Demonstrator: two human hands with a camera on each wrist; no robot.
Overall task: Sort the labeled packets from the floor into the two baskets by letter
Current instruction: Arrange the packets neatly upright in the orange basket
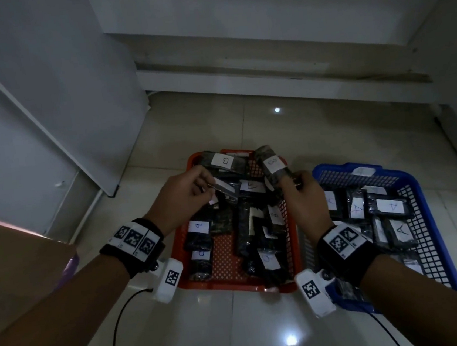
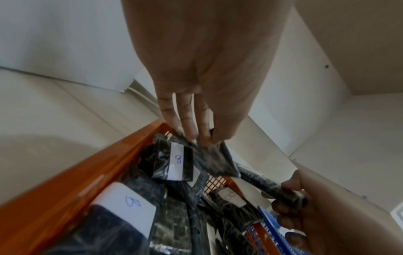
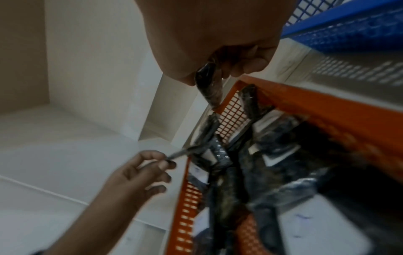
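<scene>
**Both hands holding B packets over the orange basket**

At frame centre, the left hand (image 1: 180, 199) is pinching a dark B-labelled packet (image 1: 223, 160) by its corner, while the right hand (image 1: 303, 201) is gripping a rolled B packet (image 1: 271, 165) in curled fingers. Both packets are hanging above the orange basket (image 1: 180, 244), which is holding other B packets. The blue basket (image 1: 428, 202), at right, is holding A packets.

Cardboard box (image 1: 20, 268) beside white cabinet (image 1: 52, 92)
</scene>
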